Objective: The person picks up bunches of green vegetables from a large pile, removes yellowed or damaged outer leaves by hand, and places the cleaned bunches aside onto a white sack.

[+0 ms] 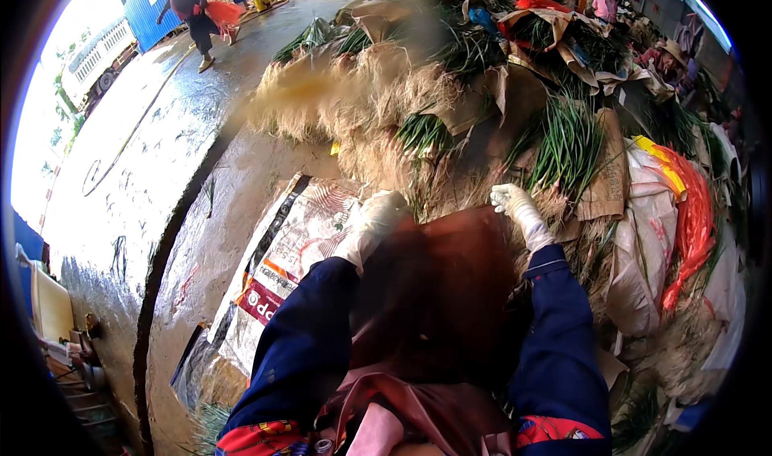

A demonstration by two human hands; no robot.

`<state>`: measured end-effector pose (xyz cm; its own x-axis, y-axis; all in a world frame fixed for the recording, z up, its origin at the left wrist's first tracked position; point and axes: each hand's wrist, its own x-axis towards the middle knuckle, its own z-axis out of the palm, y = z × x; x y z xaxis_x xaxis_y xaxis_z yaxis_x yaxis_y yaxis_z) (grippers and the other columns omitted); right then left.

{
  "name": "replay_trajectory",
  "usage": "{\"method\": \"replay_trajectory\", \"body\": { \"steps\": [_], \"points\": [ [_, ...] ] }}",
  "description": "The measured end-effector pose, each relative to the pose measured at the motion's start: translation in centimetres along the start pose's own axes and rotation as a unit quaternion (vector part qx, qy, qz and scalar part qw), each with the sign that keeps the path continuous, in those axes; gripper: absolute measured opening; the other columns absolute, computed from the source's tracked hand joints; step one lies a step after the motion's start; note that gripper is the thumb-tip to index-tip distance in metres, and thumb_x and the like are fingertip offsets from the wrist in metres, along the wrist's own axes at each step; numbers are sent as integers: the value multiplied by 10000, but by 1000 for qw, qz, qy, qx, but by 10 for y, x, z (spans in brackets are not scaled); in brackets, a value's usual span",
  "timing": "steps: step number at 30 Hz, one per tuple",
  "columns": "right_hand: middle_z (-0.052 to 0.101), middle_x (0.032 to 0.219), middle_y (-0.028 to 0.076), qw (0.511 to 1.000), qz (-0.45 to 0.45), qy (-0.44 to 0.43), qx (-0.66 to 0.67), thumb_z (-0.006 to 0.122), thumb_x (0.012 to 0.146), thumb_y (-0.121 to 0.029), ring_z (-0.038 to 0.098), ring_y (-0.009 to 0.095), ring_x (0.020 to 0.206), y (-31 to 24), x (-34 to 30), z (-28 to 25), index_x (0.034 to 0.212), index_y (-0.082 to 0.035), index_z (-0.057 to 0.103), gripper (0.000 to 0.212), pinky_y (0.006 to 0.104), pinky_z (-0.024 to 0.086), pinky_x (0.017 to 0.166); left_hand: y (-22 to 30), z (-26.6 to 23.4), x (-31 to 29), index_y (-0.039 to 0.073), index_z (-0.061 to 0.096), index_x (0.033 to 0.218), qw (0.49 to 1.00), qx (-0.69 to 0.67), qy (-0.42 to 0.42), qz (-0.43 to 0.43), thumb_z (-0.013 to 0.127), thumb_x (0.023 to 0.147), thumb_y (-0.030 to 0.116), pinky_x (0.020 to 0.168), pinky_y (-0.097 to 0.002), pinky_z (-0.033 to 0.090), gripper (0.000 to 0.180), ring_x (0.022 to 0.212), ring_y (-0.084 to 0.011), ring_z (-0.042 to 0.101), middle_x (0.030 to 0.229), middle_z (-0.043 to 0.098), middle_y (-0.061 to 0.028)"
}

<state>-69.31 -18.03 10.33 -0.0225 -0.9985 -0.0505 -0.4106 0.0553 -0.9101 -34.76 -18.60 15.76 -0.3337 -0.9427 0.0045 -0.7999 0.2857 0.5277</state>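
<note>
Head view, near to far: dark blue sleeves [310, 319] with red patterned cuffs [259, 438] rise from the lower edge; between them a dark red apron [430, 295], blurred over its upper part, fills the lower centre; its upper edge lies between the two hands.

Left hand [381, 219], white-gloved, at centre, just left of the apron's upper edge; fingers bent, tips partly hidden; cannot tell whether they grip anything. Right hand [519, 208], white-gloved, right of centre, near the apron's upper right corner; fingers curled in; cannot tell whether cloth is pinched in them.

Left of the left hand, a printed white sack [301, 231] lies flat on the floor; beyond the hands, a bundle of green onions [567, 146] stands roots down, right of centre; a smaller bundle [424, 134] lies at upper centre among pale roots [322, 102]; red plastic [693, 223] hangs at the right.

Farther off, wet concrete floor [181, 150] spans the left, crossed by a dark groove [173, 231]; a walking person [193, 10], a white truck [100, 62] and a blue corrugated wall [149, 10] occupy the upper left; a hatted person [667, 58] is at upper right.
</note>
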Motion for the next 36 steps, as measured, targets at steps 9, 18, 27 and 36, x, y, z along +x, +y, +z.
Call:
{"method": "replay_trajectory", "body": {
  "steps": [9, 18, 27, 36],
  "points": [
    [630, 949, 38, 965, 73, 64, 244, 561, 846, -500, 609, 126, 744, -20, 151, -59, 1140, -93, 566, 503, 244, 469, 599, -28, -57, 115, 21, 556, 1158, 976, -206, 42, 49, 613, 841, 330, 877, -323, 445, 446, 1021, -227, 576, 1105, 611, -141],
    [555, 1160, -16, 879, 111, 154, 437, 522, 885, -413, 521, 125, 996, -24, 266, -60, 1202, -114, 533, 435, 295, 453, 799, -64, -166, 282, -5, 636, 1011, 940, -206, 270, 31, 607, 838, 294, 757, -324, 487, 347, 824, -242, 621, 958, 656, -142],
    [501, 618, -44, 864, 153, 114, 466, 654, 783, -495, 378, 56, 439, -79, 271, -40, 813, -137, 612, 362, 182, 283, 373, -112, -190, 441, 33, 622, 1062, 778, -547, 303, -63, 675, 804, 298, 636, -294, 446, 374, 750, -137, 552, 922, 637, -37],
    [549, 1193, 95, 942, -61, 278, 176, 484, 904, -464, 499, 187, 1092, -94, 270, -72, 1196, 28, 526, 573, 295, 391, 922, 11, -135, 445, 30, 651, 1000, 867, -428, 223, -123, 672, 812, 225, 615, -265, 452, 271, 686, -122, 566, 845, 650, -37]
  ]
}}
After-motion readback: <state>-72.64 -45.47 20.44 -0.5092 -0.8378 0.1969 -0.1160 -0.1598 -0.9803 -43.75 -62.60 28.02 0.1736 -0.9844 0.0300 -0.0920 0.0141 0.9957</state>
